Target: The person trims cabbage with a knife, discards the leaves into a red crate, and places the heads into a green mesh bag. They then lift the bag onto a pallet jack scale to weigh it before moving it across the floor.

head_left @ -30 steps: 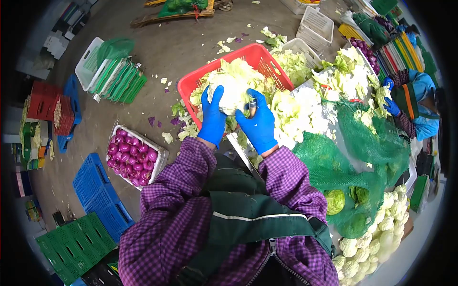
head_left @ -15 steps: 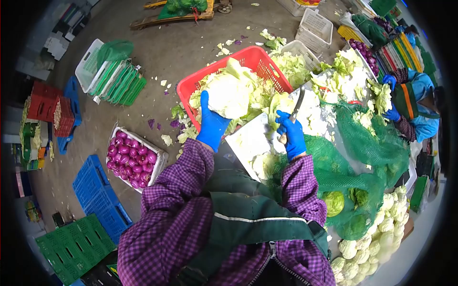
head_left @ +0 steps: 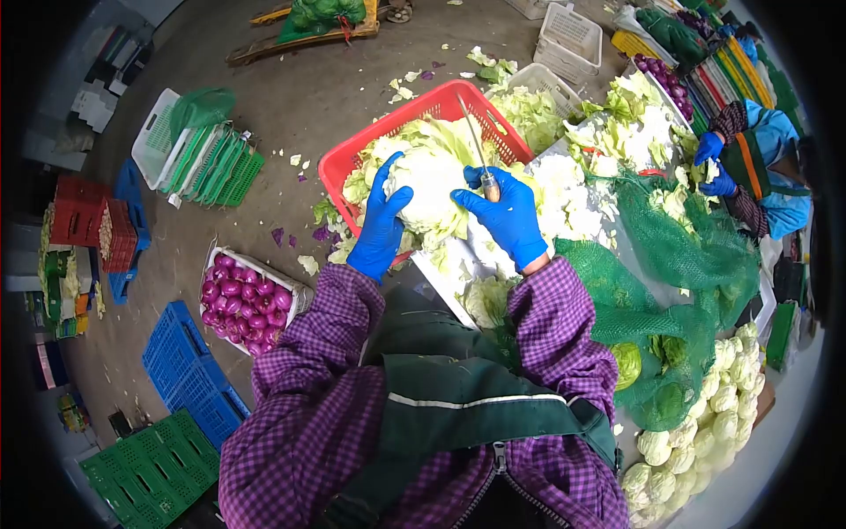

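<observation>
Blue gloves cover both hands. My left hand (head_left: 381, 225) is wrapped round the left side of a pale cabbage (head_left: 434, 189), its thumb on top. The fingers of my right hand (head_left: 507, 216) are closed on the wooden handle of a knife (head_left: 491, 188), whose blade points up and away over a red basket (head_left: 335, 167). My right thumb is at the cabbage's right side. Loose leaves fill the basket beyond the cabbage. A white board (head_left: 445, 284) with leaves on it lies below my right hand.
Green netting (head_left: 679, 229) lies across the worktable at the right, near piled cabbages (head_left: 727, 388). A co-worker's gloved hands (head_left: 716, 167) hold leaves at the far right. A crate of purple onions (head_left: 242, 300) and blue pallets (head_left: 189, 375) stand on the floor at the left.
My right hand has moved left and up to the cabbage, bringing the knife over the red basket. My left hand has shifted slightly, its thumb now across the cabbage.
</observation>
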A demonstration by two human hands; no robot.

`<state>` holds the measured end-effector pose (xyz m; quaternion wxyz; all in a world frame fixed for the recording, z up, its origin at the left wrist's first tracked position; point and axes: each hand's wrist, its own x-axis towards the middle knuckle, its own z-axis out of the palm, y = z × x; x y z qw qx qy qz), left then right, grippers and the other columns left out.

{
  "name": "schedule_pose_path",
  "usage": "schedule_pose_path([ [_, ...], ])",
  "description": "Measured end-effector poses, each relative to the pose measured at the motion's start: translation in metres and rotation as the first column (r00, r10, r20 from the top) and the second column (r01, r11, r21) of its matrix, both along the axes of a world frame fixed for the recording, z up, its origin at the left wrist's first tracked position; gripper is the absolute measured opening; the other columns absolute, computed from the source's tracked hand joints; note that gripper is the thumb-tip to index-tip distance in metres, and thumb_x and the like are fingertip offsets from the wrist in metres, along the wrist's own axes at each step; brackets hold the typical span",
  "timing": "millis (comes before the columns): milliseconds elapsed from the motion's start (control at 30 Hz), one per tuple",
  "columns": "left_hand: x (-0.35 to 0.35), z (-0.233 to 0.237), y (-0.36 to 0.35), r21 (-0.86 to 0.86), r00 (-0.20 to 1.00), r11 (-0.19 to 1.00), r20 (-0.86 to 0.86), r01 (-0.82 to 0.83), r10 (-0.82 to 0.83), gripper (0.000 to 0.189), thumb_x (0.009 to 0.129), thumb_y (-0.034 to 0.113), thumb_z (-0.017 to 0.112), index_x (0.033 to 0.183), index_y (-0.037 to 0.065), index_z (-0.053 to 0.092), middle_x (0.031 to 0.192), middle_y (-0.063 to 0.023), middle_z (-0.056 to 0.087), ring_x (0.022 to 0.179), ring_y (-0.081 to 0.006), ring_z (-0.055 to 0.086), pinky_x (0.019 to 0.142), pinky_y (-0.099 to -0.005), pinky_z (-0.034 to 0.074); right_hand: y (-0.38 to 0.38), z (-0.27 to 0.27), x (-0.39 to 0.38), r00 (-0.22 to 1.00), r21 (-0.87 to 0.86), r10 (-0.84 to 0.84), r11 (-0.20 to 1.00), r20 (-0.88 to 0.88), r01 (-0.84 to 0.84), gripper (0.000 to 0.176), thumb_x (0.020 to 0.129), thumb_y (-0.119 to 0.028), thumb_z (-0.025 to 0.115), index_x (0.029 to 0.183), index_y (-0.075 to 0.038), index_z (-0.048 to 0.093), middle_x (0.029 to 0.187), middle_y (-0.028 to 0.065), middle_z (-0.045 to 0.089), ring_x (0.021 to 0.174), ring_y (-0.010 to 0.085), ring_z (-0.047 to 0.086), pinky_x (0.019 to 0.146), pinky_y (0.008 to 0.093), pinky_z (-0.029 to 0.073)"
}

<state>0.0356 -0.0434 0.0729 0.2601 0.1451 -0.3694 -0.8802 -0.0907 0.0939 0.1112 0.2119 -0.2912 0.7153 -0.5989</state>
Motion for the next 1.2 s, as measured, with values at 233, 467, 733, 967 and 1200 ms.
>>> schedule_pose_path([
  [233, 0.006, -0.028, -0.004, 0.164, 1.000, 0.987, 0.019, 0.002, -0.005, 0.065, 0.088, 0.043, 0.049, 0.138, 0.006, 0.031, 0.137, -0.0153, 0.040, 0.125, -0.0289, 0.042, 0.103, -0.0439, 0.036, 0.024, -0.026, -0.025, 0.933, 0.077, -0.285, 0.958, 0.219, 0.275, 0.018, 0.081, -0.018, 0.065, 0.081, -0.001, 0.061, 0.060, -0.0006, 0.053, 0.050, 0.0080, 0.049, 0.047, 0.0240, 0.042],
  [467, -0.007, -0.011, -0.001, 0.365, 0.999, 0.930, 0.018, -0.047, 0.044, 0.069, 0.087, 0.054, 0.044, 0.136, 0.006, 0.036, 0.135, -0.0154, 0.044, 0.120, -0.0312, 0.047, 0.101, -0.0457, 0.039, 0.020, -0.017, 0.007, 0.938, 0.121, -0.204, 0.977, 0.280, 0.176, 0.081, 0.073, -0.030, 0.077, 0.136, 0.000, 0.036, 0.114, 0.0123, 0.055, 0.081, 0.0136, 0.058, 0.059, 0.0249, 0.050],
  [733, -0.034, -0.009, 0.004, 0.231, 0.975, 0.954, -0.066, -0.191, 0.211, 0.072, 0.086, 0.058, 0.043, 0.137, 0.007, 0.035, 0.138, -0.0137, 0.040, 0.126, -0.0306, 0.040, 0.106, -0.0478, 0.031, -0.008, -0.026, 0.035, 0.977, 0.120, -0.079, 0.991, 0.197, 0.056, 0.058, 0.072, -0.024, 0.075, 0.120, 0.001, 0.051, 0.090, 0.0120, 0.061, 0.074, 0.0181, 0.059, 0.068, 0.0302, 0.049],
  [967, -0.026, -0.017, -0.014, 0.520, 0.973, 0.854, -0.186, -0.022, 0.138, 0.072, 0.085, 0.060, 0.044, 0.138, 0.012, 0.034, 0.141, -0.0144, 0.034, 0.127, -0.0365, 0.034, 0.101, -0.0577, 0.033, 0.036, -0.036, 0.029, 0.867, 0.095, -0.070, 0.995, 0.493, 0.026, 0.020, 0.075, -0.012, 0.071, 0.087, -0.003, 0.058, 0.068, 0.0021, 0.058, 0.049, 0.0084, 0.051, 0.046, 0.0223, 0.042],
  [1200, -0.011, -0.038, -0.025, 0.383, 0.983, 0.905, -0.098, 0.183, -0.157, 0.061, 0.088, 0.049, 0.046, 0.134, 0.010, 0.039, 0.133, -0.0149, 0.044, 0.120, -0.0331, 0.044, 0.101, -0.0472, 0.038, 0.038, -0.026, 0.000, 0.865, -0.026, -0.065, 0.996, 0.498, 0.090, 0.046, 0.084, -0.011, 0.063, 0.127, -0.004, 0.049, 0.114, 0.0091, 0.059, 0.060, 0.0054, 0.053, 0.048, 0.0199, 0.042],
])
